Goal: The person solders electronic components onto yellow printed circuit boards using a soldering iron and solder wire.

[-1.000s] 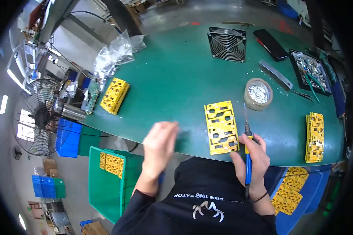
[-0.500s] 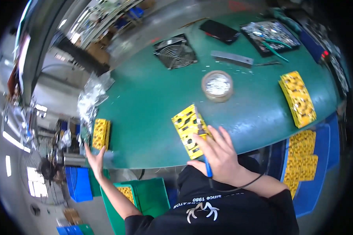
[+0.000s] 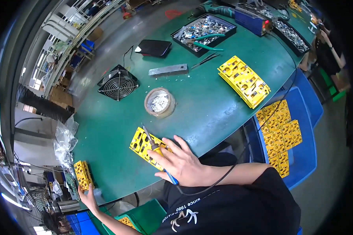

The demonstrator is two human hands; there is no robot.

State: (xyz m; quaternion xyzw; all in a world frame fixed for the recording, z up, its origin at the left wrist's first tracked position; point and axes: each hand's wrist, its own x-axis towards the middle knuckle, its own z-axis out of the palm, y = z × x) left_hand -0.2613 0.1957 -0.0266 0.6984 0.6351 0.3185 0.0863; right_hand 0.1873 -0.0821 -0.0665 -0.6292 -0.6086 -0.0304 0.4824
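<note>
My right hand is closed around a soldering iron with a yellow-and-blue grip and a cable trailing from its rear. It rests over a yellow circuit board panel with dark cutouts, lying near the table's front edge; the iron's tip lies over the panel's far part. At the table's left end my left hand has thumb and fingers spread at the near end of a stack of yellow panels. Whether it touches the stack is hard to see.
A round tub of whitish bits stands beyond the panel. Further off lie a fan, a metal bar, tweezers and a parts tray with green-handled pliers. More panels are stacked right, above a blue bin.
The view has turned, shifting the table's contents leftward. My left hand has come to the near end of the left stack. My right hand keeps the soldering iron over the panel.
</note>
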